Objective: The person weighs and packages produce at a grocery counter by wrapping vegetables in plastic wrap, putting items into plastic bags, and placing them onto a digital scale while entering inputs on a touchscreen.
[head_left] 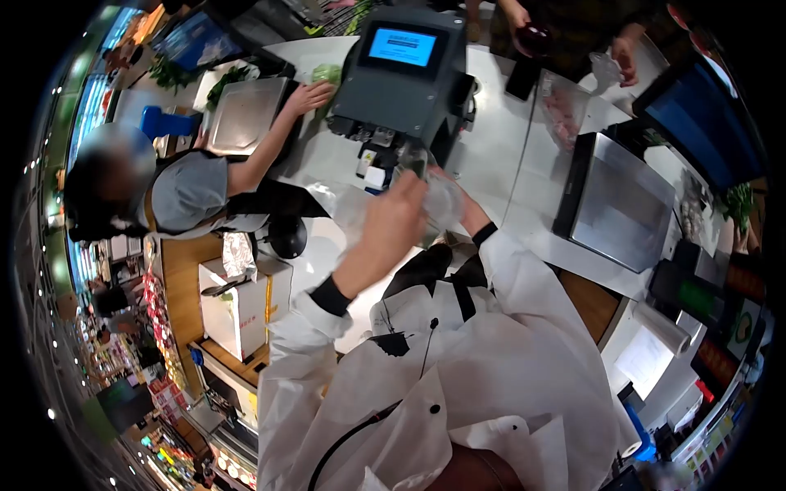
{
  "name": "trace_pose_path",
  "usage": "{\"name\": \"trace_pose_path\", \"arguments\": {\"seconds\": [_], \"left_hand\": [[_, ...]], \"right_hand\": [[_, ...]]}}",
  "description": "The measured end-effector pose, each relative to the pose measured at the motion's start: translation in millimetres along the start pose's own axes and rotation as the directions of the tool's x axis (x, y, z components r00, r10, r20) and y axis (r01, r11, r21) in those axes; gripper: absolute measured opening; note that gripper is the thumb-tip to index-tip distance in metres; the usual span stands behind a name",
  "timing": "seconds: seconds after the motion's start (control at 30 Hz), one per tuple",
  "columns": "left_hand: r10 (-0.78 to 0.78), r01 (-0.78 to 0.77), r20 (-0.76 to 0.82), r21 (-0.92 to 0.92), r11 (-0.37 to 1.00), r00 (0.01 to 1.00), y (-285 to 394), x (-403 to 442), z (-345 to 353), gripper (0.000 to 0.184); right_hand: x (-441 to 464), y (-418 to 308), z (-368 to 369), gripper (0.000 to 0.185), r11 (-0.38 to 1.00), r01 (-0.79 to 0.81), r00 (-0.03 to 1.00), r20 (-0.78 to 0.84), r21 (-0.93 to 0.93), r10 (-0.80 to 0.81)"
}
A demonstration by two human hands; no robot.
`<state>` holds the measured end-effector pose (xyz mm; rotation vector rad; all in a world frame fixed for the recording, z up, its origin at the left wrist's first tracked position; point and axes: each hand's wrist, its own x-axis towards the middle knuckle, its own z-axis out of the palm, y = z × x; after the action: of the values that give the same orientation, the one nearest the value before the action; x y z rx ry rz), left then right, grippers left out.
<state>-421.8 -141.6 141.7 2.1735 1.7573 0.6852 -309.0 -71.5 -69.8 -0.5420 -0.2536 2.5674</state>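
Observation:
A clear plastic bag (443,201) hangs crumpled between my hands, just in front of a grey machine (393,86) with a lit blue screen. Something greenish shows through the bag's upper part, too blurred to name. My left hand (396,214) is closed in a fist around the gathered plastic, slightly smeared by motion. Behind the bag, on its right side, my right hand (469,213) grips the plastic, its fingers partly hidden. The bag's top lies close to the slot and small white labels (375,177) at the machine's front.
At left, a co-worker's hand (309,97) touches a pale green vegetable (327,74) beside a metal scale (247,114). Another scale (624,204) stands at right, near a bag of pinkish food (562,110). Across the counter (499,147), another person's hands hold things. A white box (237,311) sits lower left.

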Motion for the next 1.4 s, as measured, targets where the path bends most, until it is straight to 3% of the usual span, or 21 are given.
{"name": "trace_pose_path", "arguments": {"seconds": [0.07,0.13,0.2,0.27,0.3,0.33,0.4,0.43,0.53,0.6,0.7,0.8,0.87,0.9,1.0,1.03,1.1,1.2,1.27,1.33,1.4], "left_hand": [[-0.062,0.063,0.008,-0.190,0.980,0.998,23.7,3.1,21.2,0.023],[-0.097,0.097,0.011,-0.236,0.967,0.995,29.4,19.1,36.8,0.017],[-0.167,0.162,0.020,-0.385,0.909,0.986,30.5,43.5,53.3,0.016],[-0.239,0.230,0.049,-0.511,0.828,0.970,37.7,58.7,72.0,0.016],[-0.236,0.259,0.110,-0.509,0.821,0.965,42.4,65.9,83.2,0.019],[-0.237,0.292,0.173,-0.503,0.813,0.956,46.9,70.5,96.3,0.022],[-0.170,0.189,0.086,-0.564,0.804,0.982,58.0,81.1,141.5,0.021],[-0.194,0.187,0.051,-0.582,0.791,0.980,61.1,89.3,166.5,0.022],[-0.285,0.241,0.013,-0.572,0.784,0.958,70.0,124.1,227.9,0.024],[-0.428,0.261,-0.155,-0.596,0.760,0.891,72.3,145.8,263.8,0.021],[-0.459,0.331,-0.062,-0.609,0.721,0.886,83.5,168.0,268.1,0.023],[-0.470,0.379,0.015,-0.614,0.692,0.882,84.3,158.9,263.5,0.031],[-0.528,0.429,0.087,-0.701,0.570,0.845,76.0,131.6,254.8,0.037],[-0.570,0.475,0.158,-0.747,0.465,0.807,69.1,110.2,251.0,0.040],[-0.557,0.666,0.439,-0.681,0.306,0.705,61.7,55.5,204.7,0.044],[-0.548,0.701,0.492,-0.657,0.277,0.677,61.3,43.1,190.0,0.046],[-0.565,0.699,0.497,-0.681,0.217,0.659,51.7,19.3,175.5,0.045],[-0.502,0.697,0.615,-0.717,-0.035,0.608,32.7,-4.2,157.5,0.043],[-0.391,0.663,0.706,-0.701,-0.264,0.591,24.9,-4.7,146.8,0.034],[-0.283,0.657,0.704,-0.710,-0.254,0.651,0.7,-1.1,134.8,0.030],[-0.169,0.650,0.692,-0.720,-0.244,0.702,-6.6,0.3,125.2,0.029]], "right_hand": [[-35.7,4.5,-15.9,0.038,0.968,0.161,0.985,-0.029,-0.192,-0.169],[-83.4,-4.8,-6.6,0.041,0.993,0.107,0.956,-0.278,0.044,-0.091],[-97.6,0.0,-58.2,0.045,0.983,0.177,0.938,-0.312,0.049,-0.154],[-121.4,-3.7,-77.9,0.046,0.876,0.370,0.796,-0.381,-0.310,-0.471],[-124.6,-2.3,-102.1,0.046,0.813,0.386,0.674,-0.469,-0.435,-0.571],[-136.3,-12.9,-98.1,0.046,0.805,0.397,0.660,-0.472,-0.442,-0.585],[-155.2,-38.0,-89.1,0.044,0.431,0.296,0.388,-0.305,-0.852,-0.870],[-163.2,-51.7,-91.7,0.044,0.422,0.300,0.381,-0.298,-0.856,-0.875],[-187.2,-106.7,-95.3,0.040,0.090,0.226,0.211,-0.041,-0.970,-0.977],[-196.7,-152.0,-107.7,0.039,0.137,0.298,0.286,-0.049,-0.945,-0.957],[-195.7,-225.2,-71.6,0.041,0.227,0.385,0.361,-0.081,-0.895,-0.929],[-151.3,-285.1,-44.7,0.062,0.134,0.254,0.524,0.020,-0.958,-0.851],[-106.5,-307.8,-30.8,0.085,-0.142,0.101,0.461,0.173,-0.985,-0.870],[-85.4,-314.3,-25.6,0.097,-0.360,-0.010,0.352,0.333,-0.933,-0.875],[-40.4,-326.2,-15.8,0.112,-0.165,0.113,0.371,0.196,-0.980,-0.908],[-34.3,-327.0,-13.9,0.111,-0.162,0.061,0.382,0.173,-0.985,-0.908],[-23.4,-328.2,-22.7,0.102,-0.210,-0.006,0.377,0.192,-0.978,-0.906],[-52.2,-313.4,-9.4,0.080,-0.237,-0.061,0.395,0.195,-0.970,-0.898],[-72.3,-300.7,-6.3,0.078,-0.149,0.109,0.306,0.176,-0.983,-0.936],[-95.2,-285.4,-15.8,0.076,0.014,0.254,0.166,0.029,-0.967,-0.986],[-146.7,-258.0,-12.8,0.074,0.209,0.561,0.203,-0.112,-0.801,-0.973]]}}
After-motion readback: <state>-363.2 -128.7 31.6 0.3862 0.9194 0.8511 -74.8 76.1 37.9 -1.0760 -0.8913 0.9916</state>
